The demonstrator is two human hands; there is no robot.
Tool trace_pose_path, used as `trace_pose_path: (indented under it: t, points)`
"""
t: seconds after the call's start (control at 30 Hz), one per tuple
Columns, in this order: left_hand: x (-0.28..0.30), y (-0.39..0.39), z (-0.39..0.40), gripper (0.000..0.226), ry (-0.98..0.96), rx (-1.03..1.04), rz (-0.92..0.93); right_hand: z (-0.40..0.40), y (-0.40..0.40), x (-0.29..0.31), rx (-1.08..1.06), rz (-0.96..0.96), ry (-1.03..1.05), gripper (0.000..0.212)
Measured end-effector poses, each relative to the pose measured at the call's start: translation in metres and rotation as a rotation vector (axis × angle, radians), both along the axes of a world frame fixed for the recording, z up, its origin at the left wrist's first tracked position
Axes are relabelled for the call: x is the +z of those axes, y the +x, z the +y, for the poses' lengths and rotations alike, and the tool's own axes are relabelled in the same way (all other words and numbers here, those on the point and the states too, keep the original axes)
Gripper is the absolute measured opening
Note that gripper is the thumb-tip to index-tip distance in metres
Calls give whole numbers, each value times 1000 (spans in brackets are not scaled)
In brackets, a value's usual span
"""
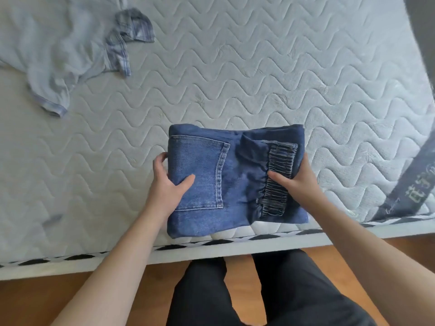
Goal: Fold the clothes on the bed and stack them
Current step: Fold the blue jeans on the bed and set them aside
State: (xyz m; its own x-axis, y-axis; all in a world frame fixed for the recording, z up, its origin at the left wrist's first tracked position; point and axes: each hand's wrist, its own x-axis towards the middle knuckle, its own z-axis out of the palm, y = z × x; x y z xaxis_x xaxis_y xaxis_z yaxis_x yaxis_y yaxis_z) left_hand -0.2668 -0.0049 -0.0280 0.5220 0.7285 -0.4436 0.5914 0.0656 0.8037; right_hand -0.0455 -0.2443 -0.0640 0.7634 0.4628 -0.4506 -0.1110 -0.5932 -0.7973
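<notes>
A pair of blue jeans [235,182], folded into a compact rectangle, lies near the front edge of the mattress [259,78]. A back pocket faces up on its left half and a dark gathered elastic cuff on its right. My left hand [168,182] grips the left side of the bundle, thumb on top by the pocket and fingers curled round the edge. My right hand [297,182] grips the right side, thumb pressing on the elastic cuff. A pale blue shirt [58,50] with a plaid collar lies crumpled and unfolded at the far left of the bed.
The quilted grey mattress spreads wide behind and to the right of the jeans. Its front edge [211,249] runs just below the bundle, with wooden floor [70,292] and my dark-trousered legs [259,292] beneath. A dark band with lettering [409,184] crosses the right corner.
</notes>
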Motion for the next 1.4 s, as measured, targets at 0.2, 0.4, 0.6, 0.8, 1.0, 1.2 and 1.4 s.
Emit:
trace_pose_path:
  t: [0.2,0.4,0.6,0.8,1.0,1.2,1.4]
  points:
    - [101,7,-16,71,-71,-137,-202,-44,-1,106,-85,-108,105,79]
    - [172,9,-42,70,-116,-383,-313,-98,-51,198,-242,-226,86,67]
    - [219,22,-75,71,-58,-562,-308,-152,-102,239,-434,-245,75,68]
    - [241,40,-139,67,-42,-652,-330,-221,-124,265,-560,-306,54,65]
    - [259,65,-238,60,-98,-671,-350,-322,-135,286,-665,-331,75,67]
    - [267,87,-338,57,-144,-776,-334,-423,-153,296,-806,-326,80,71]
    - [278,115,-400,66,-184,-891,-343,-483,-163,311,-908,-356,77,62]
